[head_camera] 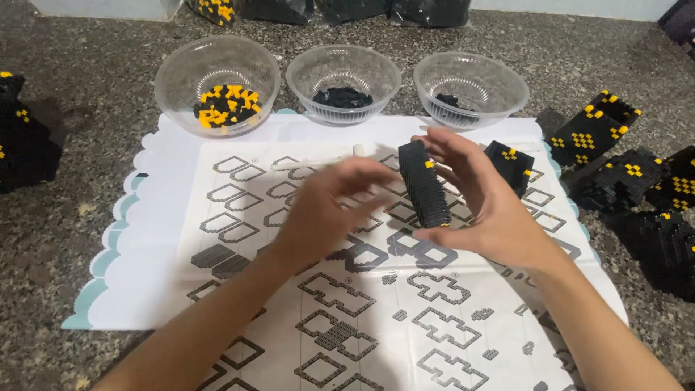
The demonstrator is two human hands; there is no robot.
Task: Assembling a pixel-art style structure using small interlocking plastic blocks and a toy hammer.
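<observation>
Above the middle of the instruction sheet [239,286], the right hand [481,203] pinches a tall black brick block [424,185] between thumb and fingertips, holding it upright. The left hand [326,210] (blurred) hovers just left of the block, fingers spread, holding nothing. On the table's far side stand three clear bowls [217,83], the left one with yellow and black bricks.
</observation>
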